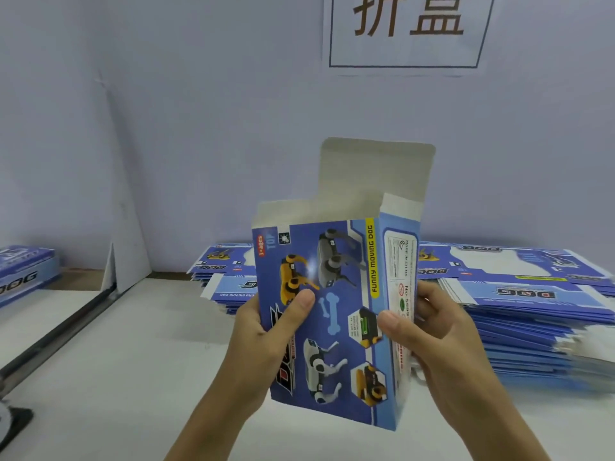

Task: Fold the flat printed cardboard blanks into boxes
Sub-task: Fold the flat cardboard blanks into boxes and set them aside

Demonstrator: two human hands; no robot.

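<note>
Two bare hands are gripping a blue printed cardboard box (336, 314) upright above the white table's (133, 361) near edge. The left hand (259, 331) is pinching its left edge, thumb on the front panel; the right hand (429, 327) is clasping the right corner, fingers behind. Light, thin board likely creases easily, so holding along the folded edges looks safest. Flat blue blanks (519, 307) are lying stacked toward the far right edge.

Pale blue wall (166, 111), framed paper sign (406, 31), white table (116, 377).
</note>
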